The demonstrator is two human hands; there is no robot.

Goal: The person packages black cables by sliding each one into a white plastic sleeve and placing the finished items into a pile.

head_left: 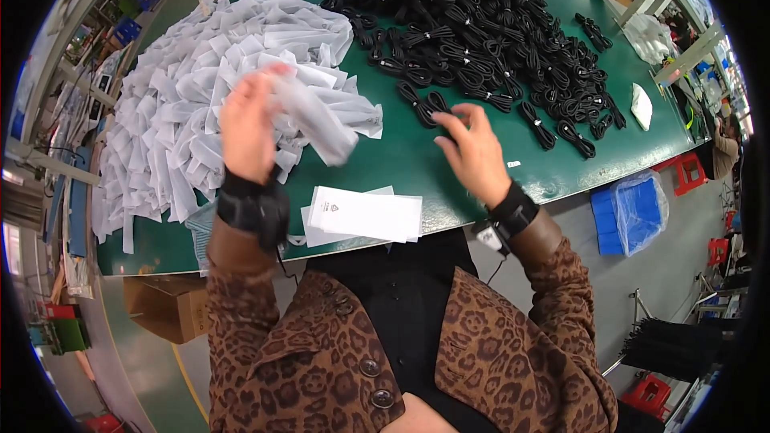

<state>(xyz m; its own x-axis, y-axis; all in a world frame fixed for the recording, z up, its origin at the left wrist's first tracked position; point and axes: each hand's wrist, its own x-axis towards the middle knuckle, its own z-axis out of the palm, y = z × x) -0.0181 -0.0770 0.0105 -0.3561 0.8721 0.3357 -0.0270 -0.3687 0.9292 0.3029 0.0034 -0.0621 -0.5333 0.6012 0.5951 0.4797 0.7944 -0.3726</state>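
Observation:
My left hand (250, 124) is raised over the pile at the left, its fingers closed on the upper end of a whitish translucent plastic bag (321, 124). Motion smears the bag, and whatever it may contain cannot be made out. My right hand (475, 152) hovers over the green table with thumb and fingers apart. Its fingertips come close to a coiled black cable (437, 104); whether they touch it is unclear. Below and between my hands lies a small stack of flat white bags (365, 212) at the table's near edge, the top one printed.
A big heap of white bags (192, 72) covers the left of the green table (481, 200). Many coiled black cables (473, 32) are heaped at the far middle and right. A blue lined bin (630, 212) stands right of the table, a cardboard box (168, 309) below its left edge.

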